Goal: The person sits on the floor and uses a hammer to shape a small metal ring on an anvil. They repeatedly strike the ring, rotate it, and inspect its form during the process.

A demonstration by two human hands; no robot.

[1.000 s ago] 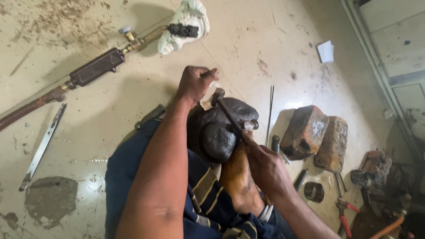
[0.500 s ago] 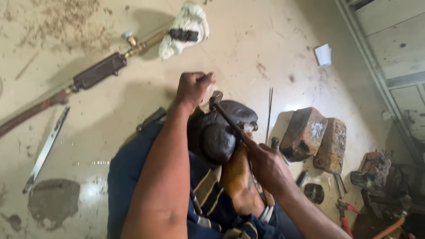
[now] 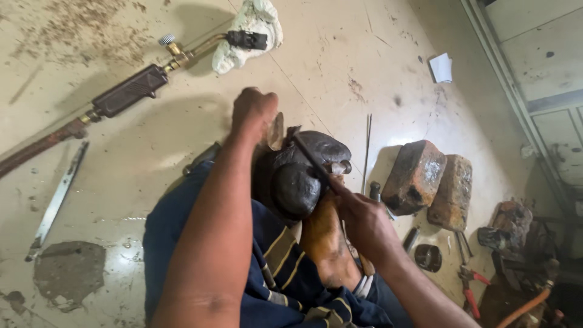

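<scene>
While the person sits on the floor (image 3: 152, 158), the left hand (image 3: 254, 111) is clenched around the top edge of a dark rounded metal part (image 3: 303, 176) propped against a bare foot (image 3: 325, 243) at picture centre. The right hand (image 3: 364, 222), fingers closed tight, holds a thin dark file (image 3: 313, 161) laid across that part. A brazing torch (image 3: 130, 91) lies at ten o'clock, two bricks (image 3: 428, 182) at three o'clock.
</scene>
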